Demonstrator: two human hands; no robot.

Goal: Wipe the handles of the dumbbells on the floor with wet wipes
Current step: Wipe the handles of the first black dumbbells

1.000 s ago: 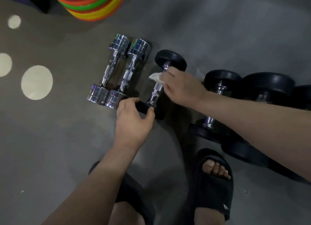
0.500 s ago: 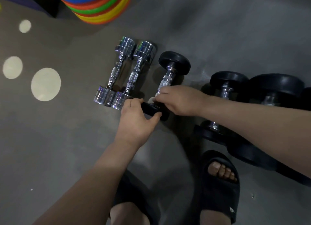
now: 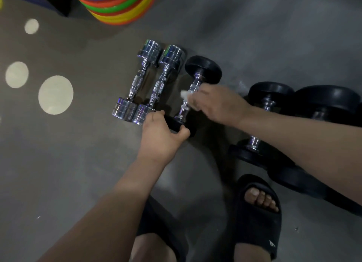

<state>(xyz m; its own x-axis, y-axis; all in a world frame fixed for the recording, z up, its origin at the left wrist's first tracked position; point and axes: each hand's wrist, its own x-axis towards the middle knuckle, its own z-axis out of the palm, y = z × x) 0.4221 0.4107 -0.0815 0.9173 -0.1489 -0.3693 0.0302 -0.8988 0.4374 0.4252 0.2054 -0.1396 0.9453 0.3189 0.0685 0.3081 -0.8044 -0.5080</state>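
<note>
A small black-headed dumbbell [image 3: 203,68] with a chrome handle lies on the grey floor. My left hand [image 3: 159,136] grips its near black head. My right hand [image 3: 217,103] is wrapped round the middle of the handle with a white wet wipe [image 3: 184,94] that sticks out on the left side. Two chrome dumbbells [image 3: 137,81] [image 3: 158,85] lie side by side just left of it. Larger black dumbbells [image 3: 270,97] lie to the right, partly hidden under my right forearm.
A stack of coloured weight plates [image 3: 119,5] stands at the top. Pale round spots [image 3: 55,95] mark the floor at left. My feet in black slides [image 3: 258,222] are at the bottom, close to the dumbbells.
My right hand slid with the wipe from the near end of the handle back up toward its middle. The left hand kept its grip on the near head.
</note>
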